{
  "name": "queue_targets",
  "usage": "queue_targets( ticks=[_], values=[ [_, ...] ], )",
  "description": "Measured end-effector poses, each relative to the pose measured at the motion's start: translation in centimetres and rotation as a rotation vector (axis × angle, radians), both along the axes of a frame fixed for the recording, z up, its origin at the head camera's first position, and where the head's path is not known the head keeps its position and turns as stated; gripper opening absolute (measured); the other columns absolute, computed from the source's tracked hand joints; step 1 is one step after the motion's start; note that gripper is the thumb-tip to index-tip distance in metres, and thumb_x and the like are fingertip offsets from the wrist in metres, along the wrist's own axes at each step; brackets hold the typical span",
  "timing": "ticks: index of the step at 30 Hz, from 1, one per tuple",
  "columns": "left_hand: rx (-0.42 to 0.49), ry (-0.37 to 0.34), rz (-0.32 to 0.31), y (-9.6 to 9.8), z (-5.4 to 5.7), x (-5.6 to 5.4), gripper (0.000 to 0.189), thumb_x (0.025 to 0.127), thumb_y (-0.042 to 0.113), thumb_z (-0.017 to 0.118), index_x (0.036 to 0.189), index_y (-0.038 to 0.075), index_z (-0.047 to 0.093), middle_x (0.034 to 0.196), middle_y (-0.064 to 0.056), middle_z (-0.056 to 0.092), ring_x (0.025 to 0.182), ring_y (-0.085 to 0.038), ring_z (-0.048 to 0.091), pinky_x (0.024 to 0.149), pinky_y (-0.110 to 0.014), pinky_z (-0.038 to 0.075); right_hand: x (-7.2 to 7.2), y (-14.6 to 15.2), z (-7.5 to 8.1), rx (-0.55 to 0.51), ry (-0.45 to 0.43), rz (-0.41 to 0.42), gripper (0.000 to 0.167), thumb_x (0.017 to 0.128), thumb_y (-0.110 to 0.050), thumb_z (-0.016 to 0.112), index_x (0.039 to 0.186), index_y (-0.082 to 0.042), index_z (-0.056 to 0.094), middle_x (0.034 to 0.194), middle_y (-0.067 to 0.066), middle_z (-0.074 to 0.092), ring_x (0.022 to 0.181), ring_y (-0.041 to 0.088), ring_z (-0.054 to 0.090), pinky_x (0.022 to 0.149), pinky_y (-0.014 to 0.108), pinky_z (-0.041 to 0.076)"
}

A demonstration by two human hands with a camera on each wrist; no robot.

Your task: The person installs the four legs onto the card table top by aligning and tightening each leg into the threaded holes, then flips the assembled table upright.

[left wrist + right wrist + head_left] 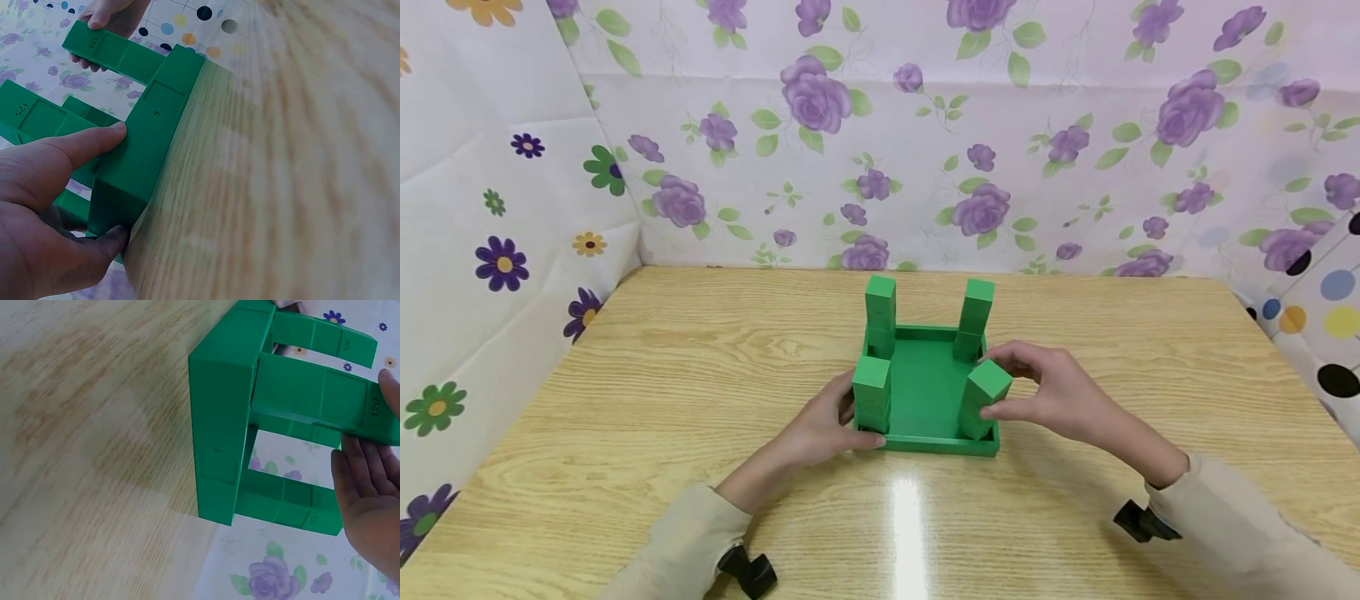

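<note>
A shallow green tray [936, 445] lies on the table with a green block post standing in each corner. My left hand [820, 425] grips the tray's near left corner; in the left wrist view the thumb lies along the outer wall [134, 144]. Beside that thumb rises the near left post [872, 383]. With thumb and fingers my right hand [1063, 392] holds the upper part of the near right post [294, 390], which is turned askew to the tray walls. Further back are the far left post [881, 304] and the far right post [977, 308].
The wooden table [737, 333] runs back to a flowered cloth [730, 125] hung behind it. More patterned cloth hangs along the left and right sides. A dark wrist mount [747, 572] sits on each beige sleeve.
</note>
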State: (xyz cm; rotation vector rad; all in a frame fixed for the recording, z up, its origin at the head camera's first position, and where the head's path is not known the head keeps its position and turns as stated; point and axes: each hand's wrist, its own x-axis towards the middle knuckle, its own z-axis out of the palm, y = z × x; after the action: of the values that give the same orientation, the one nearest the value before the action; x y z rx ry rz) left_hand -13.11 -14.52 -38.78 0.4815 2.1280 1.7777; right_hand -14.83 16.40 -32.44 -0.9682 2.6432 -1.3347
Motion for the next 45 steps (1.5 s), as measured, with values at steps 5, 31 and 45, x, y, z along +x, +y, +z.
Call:
queue_targets(
  ticks=[5, 31, 45],
  values=[
    [-0.006, 0.0, 0.003, 0.0, 0.0, 0.0, 0.085, 0.077, -0.005, 0.078, 0.149, 0.011, 0.034, 0.144, -0.01, 0.042, 0.133, -0.028, 0.04, 0.109, -0.045, 0.032, 0.0, -0.1, -0.3, -0.025, 0.065, -0.001, 0.042, 0.07, -0.008, 0.087, 0.106, -0.006, 0.066, 0.094, -0.005, 0.067, 0.083, 0.01, 0.062, 0.081, 0.024, 0.052],
    [0.0, 0.019, -0.008, 0.1, 0.0, -0.1, 0.084, 0.077, -0.006, 0.078, 0.148, 0.009, 0.035, 0.144, -0.012, 0.043, 0.132, -0.028, 0.04, 0.11, -0.045, 0.03, 0.4, -0.4, -0.5, -0.022, -0.037, -0.062, 0.054, 0.077, -0.017, 0.084, 0.123, -0.003, 0.061, 0.113, 0.004, 0.066, 0.111, 0.024, 0.059, 0.093, 0.044, 0.048],
    [0.006, 0.033, -0.017, 0.0, -0.1, -0.1, 0.083, 0.077, -0.006, 0.077, 0.147, 0.007, 0.036, 0.143, -0.015, 0.043, 0.131, -0.028, 0.042, 0.109, -0.045, 0.033, -3.0, 1.7, -0.1, -0.168, -0.396, 0.463, 0.054, 0.09, 0.0, 0.065, 0.141, -0.004, 0.048, 0.137, 0.01, 0.054, 0.07, 0.013, 0.041, 0.062, 0.028, 0.036]
  ],
)
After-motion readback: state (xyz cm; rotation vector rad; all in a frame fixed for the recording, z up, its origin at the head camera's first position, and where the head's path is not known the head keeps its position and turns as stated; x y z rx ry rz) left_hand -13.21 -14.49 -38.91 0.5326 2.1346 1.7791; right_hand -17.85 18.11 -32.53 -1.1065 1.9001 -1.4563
